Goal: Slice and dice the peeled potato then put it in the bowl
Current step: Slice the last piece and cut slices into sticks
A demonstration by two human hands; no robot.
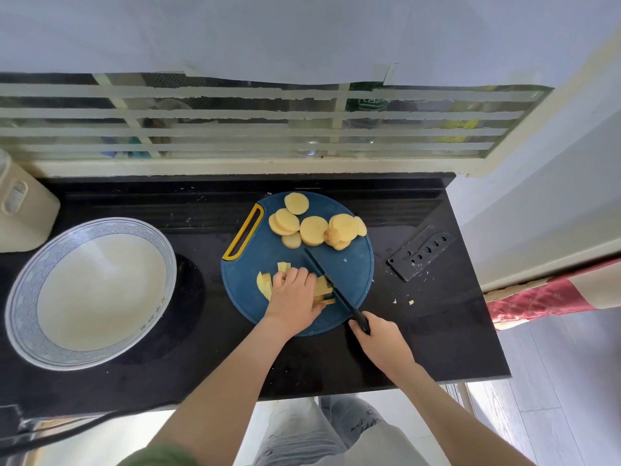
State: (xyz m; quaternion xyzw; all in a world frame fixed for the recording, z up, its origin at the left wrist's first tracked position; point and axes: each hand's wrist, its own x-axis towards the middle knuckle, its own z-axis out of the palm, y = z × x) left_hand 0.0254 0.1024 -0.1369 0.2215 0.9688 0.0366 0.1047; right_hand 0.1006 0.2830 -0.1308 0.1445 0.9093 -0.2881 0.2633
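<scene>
I am working at the black table (pixel 201 364), with the round blue cutting board (pixel 245 297) set straight in front of me so both hands reach it easily. My left hand (pixel 294 294) is bearing down on the potato strips (pixel 324 290) near the front of the board, its fingers (pixel 295 274) curled over the stack and gripping it so that it cannot slide under the blade. My right hand (pixel 379 341) is clenching the black handle of the knife (pixel 331 287), whose blade is lying slantwise just beside my left knuckles, against the right end of the strips; I judge I am dicing them crosswise. The round potato slices (pixel 314 230) are lying overlapped at the far side of the board, out of the blade's way and waiting their turn. The white bowl (pixel 20 297) with its blue patterned rim is standing well apart to the left, holding no potato yet. The knife sheath (pixel 421 255) is lying off to the right of the board.
</scene>
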